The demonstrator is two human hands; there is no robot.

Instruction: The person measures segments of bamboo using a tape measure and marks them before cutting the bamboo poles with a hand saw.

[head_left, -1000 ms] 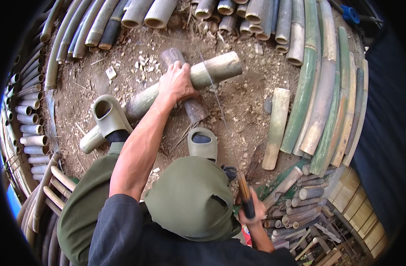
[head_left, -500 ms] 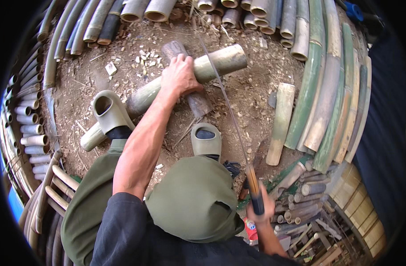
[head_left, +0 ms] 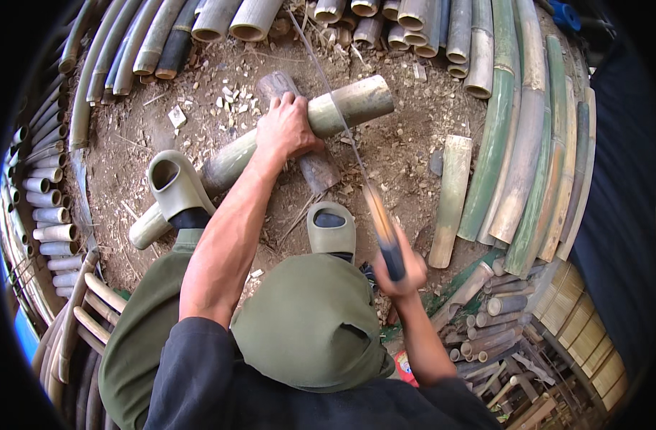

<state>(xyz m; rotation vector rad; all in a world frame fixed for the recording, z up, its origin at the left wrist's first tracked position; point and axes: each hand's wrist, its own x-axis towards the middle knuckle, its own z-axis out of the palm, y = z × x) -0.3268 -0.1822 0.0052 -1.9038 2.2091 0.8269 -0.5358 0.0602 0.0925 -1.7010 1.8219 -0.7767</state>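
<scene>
Bamboo (head_left: 231, 159) lies beneath saw (head_left: 377, 209) — left fingers (head_left: 290, 107) atop.

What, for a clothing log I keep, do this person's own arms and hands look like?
The left hand and right hand are gloveless, the forearms bare, with no watch visible. Dark sleeves end near the elbows. Blur hides finer detail on the right hand.

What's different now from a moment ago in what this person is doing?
The right hand has moved forward, away from the body, carrying the handsaw with it, so the handle is now closer to the bamboo pole. Nothing was newly grasped or let go. The left hand stays on the pole, and the left clog still rests on it.
</scene>
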